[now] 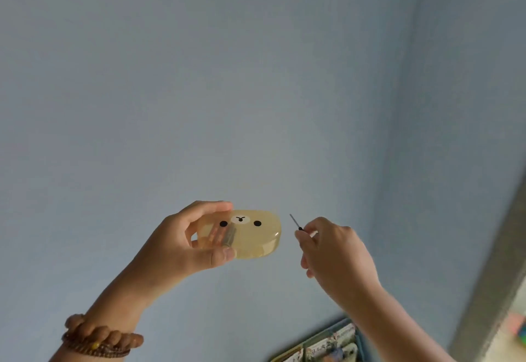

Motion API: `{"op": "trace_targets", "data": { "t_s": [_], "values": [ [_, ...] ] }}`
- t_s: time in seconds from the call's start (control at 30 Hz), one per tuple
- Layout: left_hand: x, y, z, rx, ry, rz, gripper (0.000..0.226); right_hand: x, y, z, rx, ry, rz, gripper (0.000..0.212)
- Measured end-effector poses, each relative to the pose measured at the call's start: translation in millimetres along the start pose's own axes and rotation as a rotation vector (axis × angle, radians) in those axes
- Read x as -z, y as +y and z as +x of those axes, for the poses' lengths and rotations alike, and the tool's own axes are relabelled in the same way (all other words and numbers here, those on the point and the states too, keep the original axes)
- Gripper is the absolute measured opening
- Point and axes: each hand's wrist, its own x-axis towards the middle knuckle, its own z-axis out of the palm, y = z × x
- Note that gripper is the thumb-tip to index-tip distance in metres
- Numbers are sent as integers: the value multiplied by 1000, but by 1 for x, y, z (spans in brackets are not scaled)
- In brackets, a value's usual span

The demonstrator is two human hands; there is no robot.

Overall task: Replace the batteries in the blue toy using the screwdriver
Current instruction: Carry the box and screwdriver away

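- Pale blue wall (256, 77) fills nearly the whole view; one grey strip (495, 276) runs up its right edge.
- Two bare hands are raised in front of the wall, near each other but apart.
- One left hand (182, 245) grips one translucent yellowish case (256, 239) printed with a bear face: two black dot eyes and one small nose patch. Its fingers curl over the case's top edge and its thumb presses the bottom edge.
- One silvery cylinder (230, 236) shows through the case by the fingers; what it is I cannot tell.
- One right hand (336, 256) pinches one small screwdriver (295, 221) in its curled fingers. The thin shaft points up and to the left, its tip just beside the case's right edge and not touching it.
- Beaded bracelets (102, 339), at least two, circle the left wrist.
- One blue pocket organiser (327, 344) holding printed cards peeks in at the bottom edge.
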Motion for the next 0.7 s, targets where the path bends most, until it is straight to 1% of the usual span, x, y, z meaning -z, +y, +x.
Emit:
{"op": "trace_targets", "data": {
  "t_s": [0.13,0.23,0.33,0.43,0.53,0.7],
  "values": [
    [-70,20,35,-103,-230,-91,62,65,45,-29,-178,215,-97,27],
    [-126,44,50,-206,-401,-162,61,112,78,-70,-300,377,-215,32],
    [-183,68,47,-293,-556,-245,63,155,105,-122,-418,527,-288,28],
    [-231,86,33,-349,-682,-302,66,184,119,-177,-537,591,-345,21],
    [-270,101,18,-401,-778,-300,69,197,129,-219,-652,645,-377,18],
    [-320,127,1,-451,-869,-317,72,215,156,-259,-731,727,-443,28]
  ]
}}
